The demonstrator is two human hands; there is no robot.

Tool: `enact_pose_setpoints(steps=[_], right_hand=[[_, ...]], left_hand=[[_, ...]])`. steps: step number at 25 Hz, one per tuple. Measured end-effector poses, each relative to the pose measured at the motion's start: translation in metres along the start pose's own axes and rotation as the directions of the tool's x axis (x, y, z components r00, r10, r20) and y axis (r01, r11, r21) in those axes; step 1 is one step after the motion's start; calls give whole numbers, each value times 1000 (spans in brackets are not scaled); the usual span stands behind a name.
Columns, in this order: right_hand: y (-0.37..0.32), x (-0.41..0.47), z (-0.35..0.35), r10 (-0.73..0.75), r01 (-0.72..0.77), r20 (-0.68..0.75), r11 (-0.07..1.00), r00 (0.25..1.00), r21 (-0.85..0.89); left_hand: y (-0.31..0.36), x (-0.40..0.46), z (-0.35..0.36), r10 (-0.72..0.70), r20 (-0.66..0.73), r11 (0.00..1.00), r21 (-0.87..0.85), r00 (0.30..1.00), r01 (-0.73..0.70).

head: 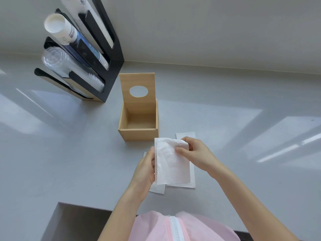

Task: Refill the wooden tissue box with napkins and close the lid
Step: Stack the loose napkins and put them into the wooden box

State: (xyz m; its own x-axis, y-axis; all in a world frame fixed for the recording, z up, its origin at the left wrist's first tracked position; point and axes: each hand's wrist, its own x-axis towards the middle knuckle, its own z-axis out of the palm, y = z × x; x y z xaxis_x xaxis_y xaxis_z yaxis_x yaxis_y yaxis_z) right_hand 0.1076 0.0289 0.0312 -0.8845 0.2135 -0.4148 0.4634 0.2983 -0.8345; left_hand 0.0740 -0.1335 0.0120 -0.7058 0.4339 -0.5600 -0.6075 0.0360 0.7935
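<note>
Both hands are pinching one napkin (171,162), the left hand (145,168) at its side edge, the right hand (194,153) at its top corner; its long axis is pointing toward the open box (139,134) just beyond.

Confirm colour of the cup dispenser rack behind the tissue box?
Black, with a light wood base. The cup dispenser rack shows best in the head view, the only one.

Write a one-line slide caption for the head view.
Both hands, left and right, hold a white paper napkin near the empty, open-lidded wooden tissue box.
</note>
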Motion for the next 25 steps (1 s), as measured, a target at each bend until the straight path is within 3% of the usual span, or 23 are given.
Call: enact_pose_setpoints(steps=[4,7,9,10,12,14,16,19,25], right_hand=[[0,4,11,-14,14,-36,1000,999,14],[-1,11,2,14,-10,-25,990,1000,141],[4,18,-14,76,-41,-144,972,987,233],[10,23,-23,118,-72,-238,979,964,191],[23,33,-31,202,-250,-346,963,916,-98],[31,41,-24,282,-392,-317,843,905,-368],[32,47,-10,308,-426,-309,775,900,-468],[35,54,-1,295,-435,-344,769,891,-468],[45,55,-10,300,-394,-344,885,890,-248]], left_hand=[[-1,-3,-4,46,5,993,107,999,-46],[1,-1,-11,62,-23,991,120,998,-59],[4,0,-17,49,-53,993,108,997,-43],[5,1,-20,41,-62,994,107,997,-34],[6,2,-25,27,-69,994,103,997,-20],[6,5,-27,16,-67,995,100,998,-9],[5,7,-28,7,-63,995,101,998,0],[5,9,-29,-4,-62,995,95,998,10],[0,9,-29,-14,-62,995,96,998,20]])
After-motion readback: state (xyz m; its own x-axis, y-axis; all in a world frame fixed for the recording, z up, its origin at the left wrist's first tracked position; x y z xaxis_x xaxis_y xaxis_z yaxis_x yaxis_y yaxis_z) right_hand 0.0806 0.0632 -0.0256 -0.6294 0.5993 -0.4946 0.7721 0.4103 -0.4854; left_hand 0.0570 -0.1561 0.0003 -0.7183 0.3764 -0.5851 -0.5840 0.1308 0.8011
